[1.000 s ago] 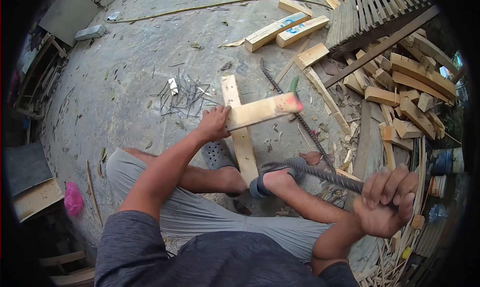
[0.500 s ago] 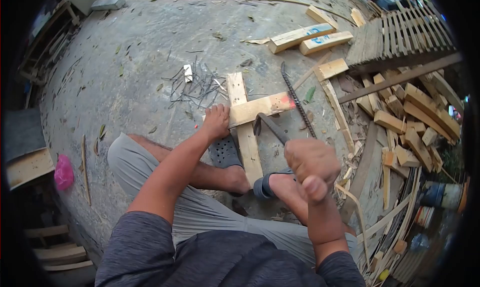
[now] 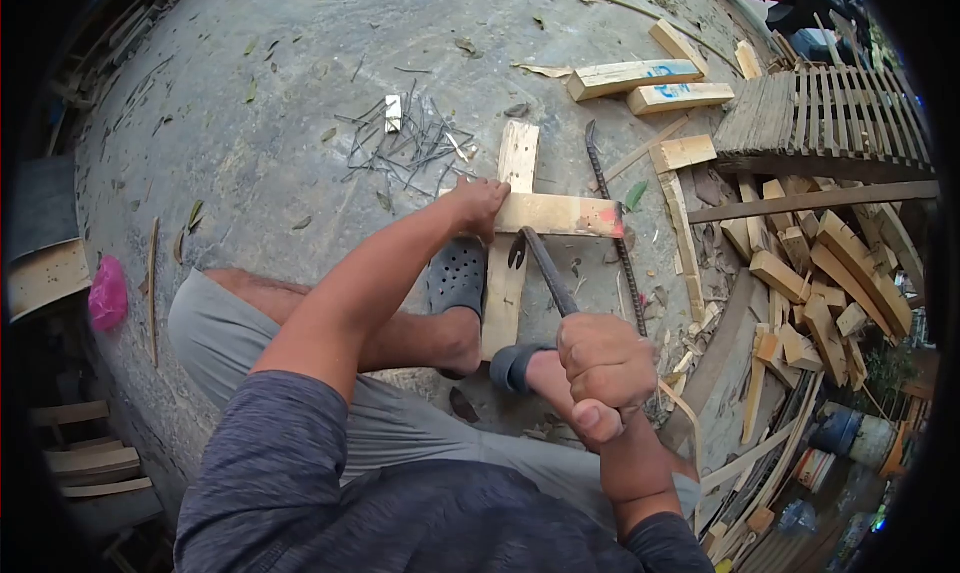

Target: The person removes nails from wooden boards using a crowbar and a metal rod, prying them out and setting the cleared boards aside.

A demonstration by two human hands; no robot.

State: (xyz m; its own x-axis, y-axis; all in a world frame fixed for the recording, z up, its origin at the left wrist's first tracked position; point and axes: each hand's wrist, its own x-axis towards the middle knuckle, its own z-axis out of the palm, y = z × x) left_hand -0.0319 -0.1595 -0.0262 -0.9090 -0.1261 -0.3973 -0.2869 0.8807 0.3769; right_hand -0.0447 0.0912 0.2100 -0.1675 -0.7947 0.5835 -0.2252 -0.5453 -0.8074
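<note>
My right hand (image 3: 607,368) is wrapped in a fist round the shaft of a dark metal pry bar (image 3: 550,278). The bar's curved, forked claw lies close against the near edge of a short wooden block (image 3: 565,214) with a pink-red end. That block crosses over a longer wooden piece (image 3: 518,153) on the ground, making a cross shape. My left hand (image 3: 478,205) grips the block's left end, its fingers curled over the wood. A grey clog (image 3: 456,276) on my foot sits beside the lower part of the long piece.
Loose nails (image 3: 415,148) lie scattered beyond my left hand. A ribbed steel rod (image 3: 605,178) rests right of the block. Cut wooden blocks (image 3: 650,78) lie farther back, and a wood pile (image 3: 820,273) fills the right side. A pink plastic bag (image 3: 108,293) is at left.
The view has shifted, and the crossed wood has turned slightly, so the block lies more level. The pry bar's claw now shows its fork, and my right fist is lower and less blurred.
</note>
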